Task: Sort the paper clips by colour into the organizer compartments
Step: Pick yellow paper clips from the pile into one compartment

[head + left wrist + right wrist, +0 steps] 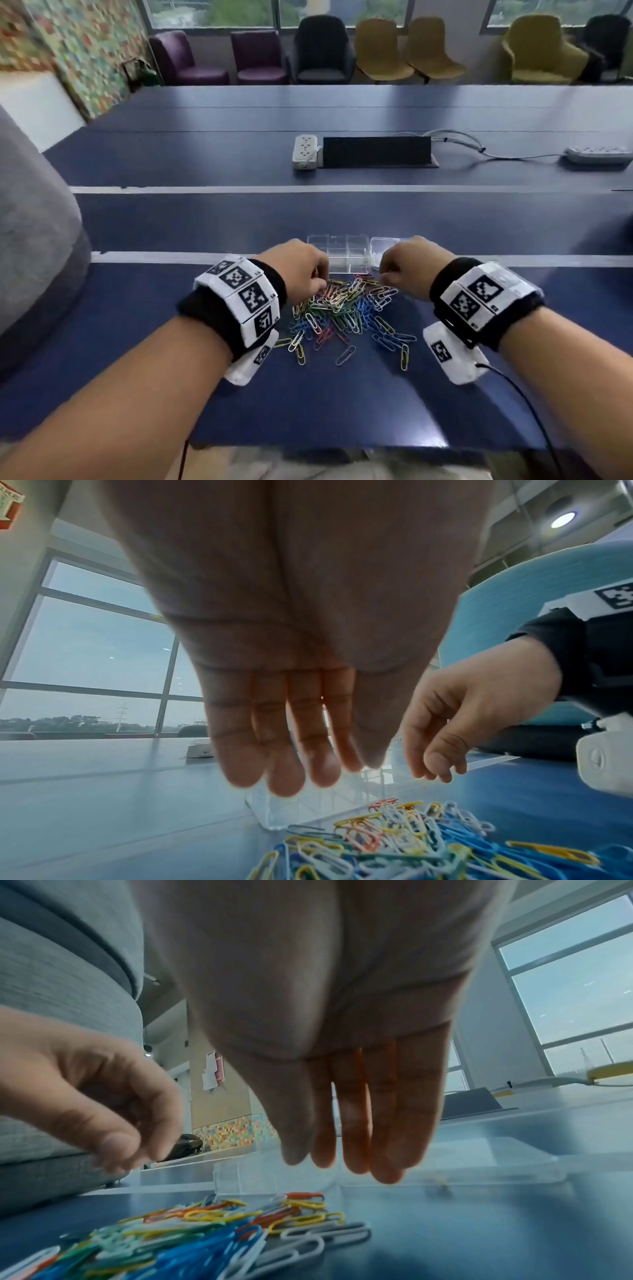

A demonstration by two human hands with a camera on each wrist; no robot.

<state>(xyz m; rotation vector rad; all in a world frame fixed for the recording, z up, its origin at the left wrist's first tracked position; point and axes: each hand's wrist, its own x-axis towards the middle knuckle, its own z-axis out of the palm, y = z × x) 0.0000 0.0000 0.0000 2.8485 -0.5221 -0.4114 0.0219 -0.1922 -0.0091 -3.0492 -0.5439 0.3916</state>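
a heap of mixed-colour paper clips lies on the blue table at the centre of the head view, just below the clear organizer, whose lid lies open to its right. the left hand and right hand hover over the heap's upper edge, fingers hanging down loosely, nearly straight; neither visibly holds a clip, though the fingertips are blurred.
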